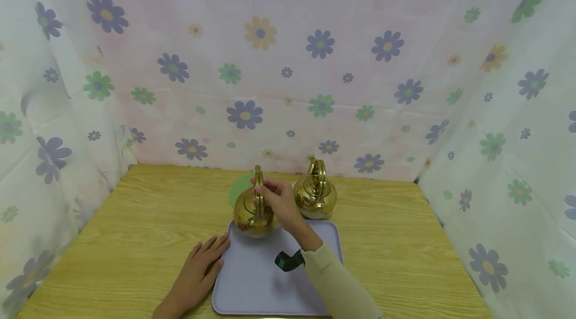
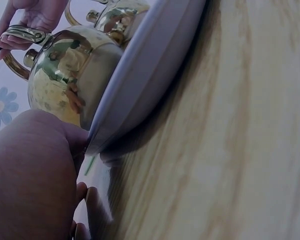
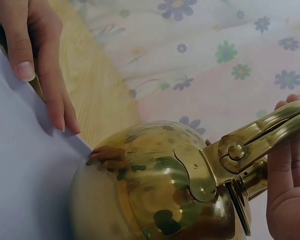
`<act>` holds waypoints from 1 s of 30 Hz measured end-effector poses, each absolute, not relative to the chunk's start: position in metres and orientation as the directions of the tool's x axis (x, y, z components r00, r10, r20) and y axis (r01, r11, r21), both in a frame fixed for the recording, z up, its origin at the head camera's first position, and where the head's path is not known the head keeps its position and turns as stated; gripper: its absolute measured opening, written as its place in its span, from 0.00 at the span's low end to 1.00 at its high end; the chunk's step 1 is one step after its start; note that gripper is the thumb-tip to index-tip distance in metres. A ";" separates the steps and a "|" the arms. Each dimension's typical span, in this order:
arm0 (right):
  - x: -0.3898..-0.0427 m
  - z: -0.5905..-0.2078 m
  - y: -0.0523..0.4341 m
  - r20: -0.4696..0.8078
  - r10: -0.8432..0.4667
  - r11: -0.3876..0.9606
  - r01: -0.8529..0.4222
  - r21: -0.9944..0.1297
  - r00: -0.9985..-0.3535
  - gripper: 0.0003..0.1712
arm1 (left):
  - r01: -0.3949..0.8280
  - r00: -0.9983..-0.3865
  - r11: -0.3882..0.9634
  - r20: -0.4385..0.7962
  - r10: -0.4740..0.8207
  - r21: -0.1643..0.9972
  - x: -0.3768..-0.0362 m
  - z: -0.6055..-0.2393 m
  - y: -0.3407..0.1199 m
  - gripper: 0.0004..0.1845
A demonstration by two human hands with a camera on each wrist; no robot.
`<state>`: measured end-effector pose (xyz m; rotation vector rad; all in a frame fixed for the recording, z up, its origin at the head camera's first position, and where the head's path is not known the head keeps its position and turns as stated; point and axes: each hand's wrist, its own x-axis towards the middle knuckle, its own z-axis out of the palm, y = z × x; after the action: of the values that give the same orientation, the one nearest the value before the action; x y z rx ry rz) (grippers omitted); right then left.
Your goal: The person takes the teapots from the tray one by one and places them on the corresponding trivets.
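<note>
A shiny gold teapot (image 1: 253, 214) is at the far left corner of the lavender tray (image 1: 279, 291). My right hand (image 1: 280, 201) grips its raised handle from the right; the right wrist view shows fingers curled under the gold handle (image 3: 270, 127). My left hand (image 1: 198, 269) lies flat by the tray's left edge, fingers extended and thumb at the rim. A second gold teapot (image 1: 315, 199), handle raised, stands behind the tray on the right. It shows partly behind the first one in the left wrist view.
A green round mat (image 1: 239, 190) lies on the wooden table (image 1: 387, 249) behind the held teapot, partly covered by it. Flower-printed cloth (image 1: 288, 59) walls off the back and both sides. A dark device (image 1: 289, 261) is strapped at my right wrist, above the tray.
</note>
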<state>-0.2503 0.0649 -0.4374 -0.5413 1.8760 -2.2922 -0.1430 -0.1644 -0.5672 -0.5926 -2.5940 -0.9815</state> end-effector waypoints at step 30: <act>-0.266 -0.437 0.057 0.163 -0.353 -0.196 -0.097 -0.976 -0.921 0.19 | 0.495 -0.855 0.678 0.444 0.268 0.543 -0.144 -0.568 -0.164 0.23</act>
<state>-0.2660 0.0571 -0.4369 -0.5344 1.8734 -2.2439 -0.1437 -0.1643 -0.5677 -0.6027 -2.5644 -0.9697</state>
